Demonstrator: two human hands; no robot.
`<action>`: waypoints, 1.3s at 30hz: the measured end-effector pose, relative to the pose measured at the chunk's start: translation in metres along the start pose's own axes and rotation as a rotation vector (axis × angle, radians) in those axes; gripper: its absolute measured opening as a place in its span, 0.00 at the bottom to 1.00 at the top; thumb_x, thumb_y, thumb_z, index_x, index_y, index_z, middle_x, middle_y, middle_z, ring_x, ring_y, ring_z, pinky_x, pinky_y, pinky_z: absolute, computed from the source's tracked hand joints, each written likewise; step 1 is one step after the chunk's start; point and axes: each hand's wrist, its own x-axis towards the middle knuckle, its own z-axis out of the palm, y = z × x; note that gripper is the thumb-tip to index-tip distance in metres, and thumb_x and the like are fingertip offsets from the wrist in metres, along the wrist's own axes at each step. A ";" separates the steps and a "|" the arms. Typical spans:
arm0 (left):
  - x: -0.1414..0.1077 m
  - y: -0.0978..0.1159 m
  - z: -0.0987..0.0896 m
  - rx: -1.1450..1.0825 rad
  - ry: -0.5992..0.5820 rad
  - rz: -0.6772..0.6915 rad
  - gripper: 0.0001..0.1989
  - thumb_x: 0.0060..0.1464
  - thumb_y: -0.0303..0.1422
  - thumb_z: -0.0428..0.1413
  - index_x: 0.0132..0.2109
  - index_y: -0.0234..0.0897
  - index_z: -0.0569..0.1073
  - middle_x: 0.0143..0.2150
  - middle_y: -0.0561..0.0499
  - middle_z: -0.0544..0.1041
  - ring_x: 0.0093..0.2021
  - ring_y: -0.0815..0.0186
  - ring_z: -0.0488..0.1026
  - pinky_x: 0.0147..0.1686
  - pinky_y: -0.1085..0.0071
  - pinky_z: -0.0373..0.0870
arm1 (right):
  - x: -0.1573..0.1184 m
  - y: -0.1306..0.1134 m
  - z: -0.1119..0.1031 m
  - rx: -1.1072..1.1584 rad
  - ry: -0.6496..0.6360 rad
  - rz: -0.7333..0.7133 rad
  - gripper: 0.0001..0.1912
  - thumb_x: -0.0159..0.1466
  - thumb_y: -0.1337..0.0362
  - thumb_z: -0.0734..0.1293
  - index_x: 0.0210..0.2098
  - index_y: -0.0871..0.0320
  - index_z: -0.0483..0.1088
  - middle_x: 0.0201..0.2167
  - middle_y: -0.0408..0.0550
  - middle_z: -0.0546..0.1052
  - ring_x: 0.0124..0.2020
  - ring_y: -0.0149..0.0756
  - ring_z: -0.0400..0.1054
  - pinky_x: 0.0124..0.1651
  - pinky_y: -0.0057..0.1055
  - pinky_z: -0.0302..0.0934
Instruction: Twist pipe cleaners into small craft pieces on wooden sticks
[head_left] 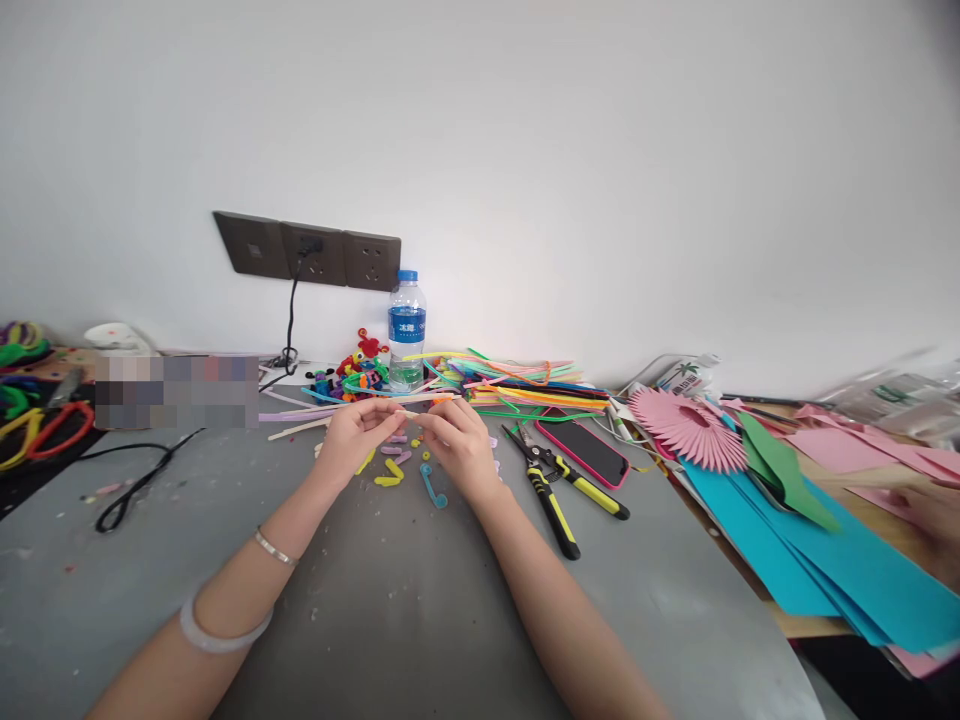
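Observation:
My left hand [360,437] and my right hand [461,445] are raised close together over the table. Their fingertips pinch the two ends of a short pale pipe cleaner [409,414], mostly covered by the fingers. Beneath them lie bent yellow pipe cleaner pieces [388,481], purple ones and a blue pipe cleaner piece [433,487] with curled ends. Right of my right hand rest yellow-and-black pliers [553,490], with the handles spread.
A water bottle [406,335] stands by the wall, beside small colourful pipe cleaner figures [363,368] and a pile of pipe cleaners [532,385]. A phone [585,447] lies behind the pliers. Blue paper sheets [825,560] and another person's hand [926,515] are at right, scissors [64,430] at left.

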 end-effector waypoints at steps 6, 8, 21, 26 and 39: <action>-0.001 0.002 0.001 0.026 0.000 0.009 0.21 0.39 0.49 0.69 0.31 0.36 0.77 0.28 0.47 0.80 0.31 0.60 0.78 0.31 0.67 0.76 | -0.001 0.000 0.001 -0.015 -0.009 -0.006 0.12 0.68 0.72 0.63 0.42 0.52 0.76 0.33 0.48 0.74 0.35 0.38 0.63 0.41 0.34 0.61; -0.001 0.002 0.001 0.042 0.001 0.015 0.21 0.40 0.49 0.68 0.31 0.36 0.77 0.28 0.47 0.80 0.31 0.60 0.77 0.30 0.68 0.76 | -0.001 0.000 0.001 -0.013 -0.006 -0.011 0.13 0.68 0.72 0.63 0.43 0.52 0.76 0.32 0.48 0.74 0.36 0.38 0.64 0.41 0.34 0.61; -0.002 0.000 0.000 0.063 0.005 0.037 0.18 0.43 0.47 0.67 0.32 0.37 0.78 0.30 0.47 0.80 0.33 0.60 0.78 0.34 0.67 0.77 | 0.000 0.000 0.001 -0.025 0.017 -0.032 0.11 0.68 0.73 0.63 0.42 0.54 0.76 0.32 0.48 0.74 0.35 0.38 0.63 0.39 0.34 0.59; 0.000 -0.002 0.000 0.053 -0.016 0.011 0.17 0.44 0.46 0.67 0.31 0.37 0.76 0.28 0.49 0.78 0.30 0.64 0.75 0.29 0.71 0.73 | 0.001 -0.002 -0.001 -0.015 0.027 -0.049 0.11 0.68 0.73 0.63 0.42 0.54 0.76 0.32 0.48 0.75 0.34 0.37 0.62 0.39 0.33 0.59; -0.003 0.003 0.002 0.029 -0.023 -0.010 0.15 0.44 0.43 0.66 0.31 0.36 0.75 0.25 0.52 0.74 0.26 0.69 0.69 0.25 0.74 0.66 | -0.001 -0.001 0.000 0.025 0.044 -0.027 0.12 0.68 0.72 0.64 0.43 0.52 0.76 0.33 0.48 0.75 0.34 0.37 0.64 0.39 0.34 0.59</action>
